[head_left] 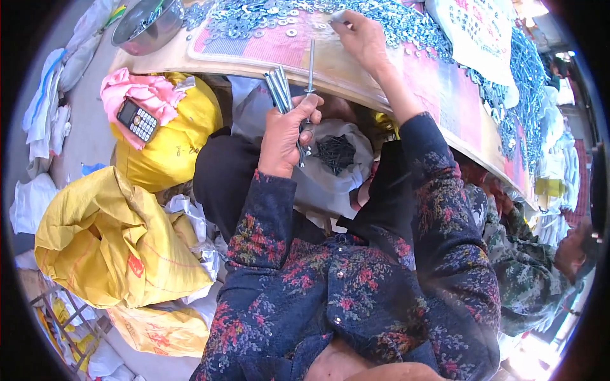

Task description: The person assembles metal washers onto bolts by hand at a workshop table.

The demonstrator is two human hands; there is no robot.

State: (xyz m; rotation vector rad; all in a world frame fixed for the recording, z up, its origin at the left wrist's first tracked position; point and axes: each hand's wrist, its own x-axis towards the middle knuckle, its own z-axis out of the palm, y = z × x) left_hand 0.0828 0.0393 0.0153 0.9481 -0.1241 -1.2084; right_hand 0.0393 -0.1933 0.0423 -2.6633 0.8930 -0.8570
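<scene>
My left hand (283,136) is closed around a bundle of long metal bolts (277,89), above my lap. One bolt (311,63) stands apart from the bundle, upright between thumb and fingers, with a small disc like a washer near the fingertips. Over the table my right hand (365,44) has its fingers pinched together among loose washers; what they grip is too small to make out. Flat washers (248,25) are spread in front of it. Between my knees a pale sack (354,187) holds dark, thin metal pieces (335,154).
A metal bowl (147,35) stands at the table's left end. More hardware (527,82) and a white printed sack (478,38) lie to the right. On my left, a phone (138,120) rests on pink cloth atop a yellow sack (190,120). A person in camouflage (534,273) sits at right.
</scene>
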